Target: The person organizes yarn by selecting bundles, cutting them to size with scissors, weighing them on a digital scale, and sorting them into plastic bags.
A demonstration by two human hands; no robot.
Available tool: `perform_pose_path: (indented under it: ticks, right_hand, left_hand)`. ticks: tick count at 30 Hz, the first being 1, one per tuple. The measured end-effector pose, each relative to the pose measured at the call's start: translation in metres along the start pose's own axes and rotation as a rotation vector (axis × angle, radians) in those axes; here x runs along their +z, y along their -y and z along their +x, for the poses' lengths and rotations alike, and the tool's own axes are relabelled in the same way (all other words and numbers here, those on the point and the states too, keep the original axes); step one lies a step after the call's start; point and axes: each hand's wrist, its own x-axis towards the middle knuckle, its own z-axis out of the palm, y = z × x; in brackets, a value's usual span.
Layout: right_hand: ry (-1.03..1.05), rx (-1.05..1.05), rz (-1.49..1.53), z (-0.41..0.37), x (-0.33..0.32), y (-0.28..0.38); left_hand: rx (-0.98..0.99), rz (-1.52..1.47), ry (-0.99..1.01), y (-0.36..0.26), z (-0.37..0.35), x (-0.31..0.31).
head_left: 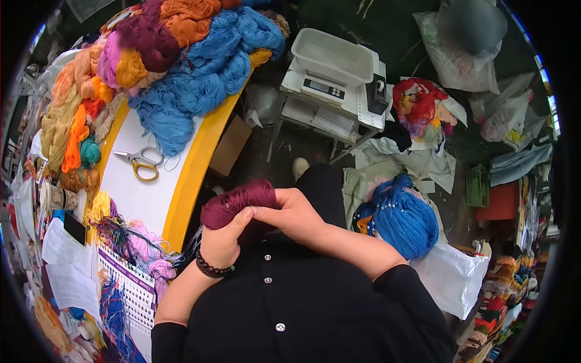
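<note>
Maroon yarn (233, 202) is clasped just right of the bench (136, 193), the left hand (221, 242) cupped beneath and the right hand (293, 213) with fingers closed over it, seemingly so the strands are kept bundled.

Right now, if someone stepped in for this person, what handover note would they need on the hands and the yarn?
Left hand: closed around the maroon yarn from below.
Right hand: gripping the same bundle from the side.
The yarn is held over the lap, off the table.
Scissors lie on the table, untouched, with the blue yarn pile behind them and the scale ahead.
Done: the bundle is in both hands.
Left: it is not yet set down anywhere.
</note>
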Motion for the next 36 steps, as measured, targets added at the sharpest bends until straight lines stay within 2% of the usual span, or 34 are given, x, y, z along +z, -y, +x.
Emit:
perform_pose_path:
  ticks: [1,3,5,9,11,13,14,15,16,17,18,19,21,22,23,24,25,28,30,32,36]
  right_hand:
    - [-0.016,-0.010,0.056,-0.001,0.002,0.000]
    - [-0.028,-0.018,0.111,-0.002,0.006,0.001]
    - [-0.052,-0.020,0.240,-0.002,0.007,0.003]
    - [-0.115,-0.034,0.346,0.005,0.004,-0.002]
    - [0.047,0.021,0.595,0.013,-0.004,0.011]
    - [-0.037,-0.008,0.427,0.011,-0.015,0.043]
    - [-0.090,-0.044,0.344,0.003,-0.017,0.067]
    - [-0.007,-0.166,0.329,-0.010,-0.023,0.088]
    - [0.078,-0.221,0.416,-0.024,-0.036,0.101]
    - [-0.006,-0.305,0.449,-0.036,-0.043,0.107]
    - [-0.065,-0.299,0.479,-0.039,-0.055,0.109]
    - [-0.106,-0.281,0.526,-0.035,-0.080,0.101]
    - [-0.301,-0.226,0.578,-0.043,-0.124,0.091]
    - [-0.281,-0.280,0.592,-0.056,-0.137,0.094]
    - [-0.390,-0.320,0.589,-0.068,-0.153,0.099]
    - [-0.462,-0.358,0.644,-0.077,-0.165,0.105]
    - [-0.479,-0.359,0.673,-0.083,-0.183,0.104]
    - [-0.637,-0.466,0.675,-0.101,-0.236,0.104]
    - [-0.780,-0.492,0.770,-0.117,-0.273,0.106]
    - [-0.824,-0.502,0.769,-0.131,-0.306,0.102]
    - [-1.039,-0.523,0.874,-0.157,-0.340,0.108]
  left_hand:
    - [0.026,0.096,0.004,-0.001,0.001,0.000]
    - [0.039,0.090,-0.041,0.001,0.000,0.000]
    - [0.034,-0.009,-0.226,0.010,-0.004,-0.006]
    - [0.112,0.047,-0.242,0.009,-0.003,-0.011]
    - [-0.044,-0.259,-0.091,-0.006,0.001,-0.013]
    - [-0.118,-0.591,0.112,-0.027,0.008,-0.031]
    - [-0.073,-0.561,0.154,-0.046,0.007,-0.040]
    - [0.015,-0.513,0.171,-0.068,0.005,-0.045]
    - [0.070,-0.651,0.250,-0.086,0.006,-0.058]
    - [0.103,-0.761,0.266,-0.102,0.004,-0.060]
    - [0.135,-0.872,0.288,-0.118,0.001,-0.063]
    - [0.150,-0.982,0.241,-0.120,0.001,-0.088]
    - [0.081,-0.965,-0.041,-0.123,0.006,-0.124]
    - [0.037,-0.979,-0.165,-0.122,0.011,-0.140]
    - [0.080,-0.884,-0.209,-0.125,0.014,-0.157]
    - [0.075,-0.921,-0.220,-0.128,0.019,-0.174]
    - [0.132,-0.876,-0.357,-0.134,0.024,-0.169]
    - [0.140,-0.758,-0.352,-0.146,0.040,-0.210]
    - [0.100,-0.801,-0.463,-0.155,0.049,-0.238]
    - [0.111,-0.733,-0.642,-0.157,0.060,-0.234]
    - [0.088,-0.720,-0.758,-0.162,0.082,-0.236]
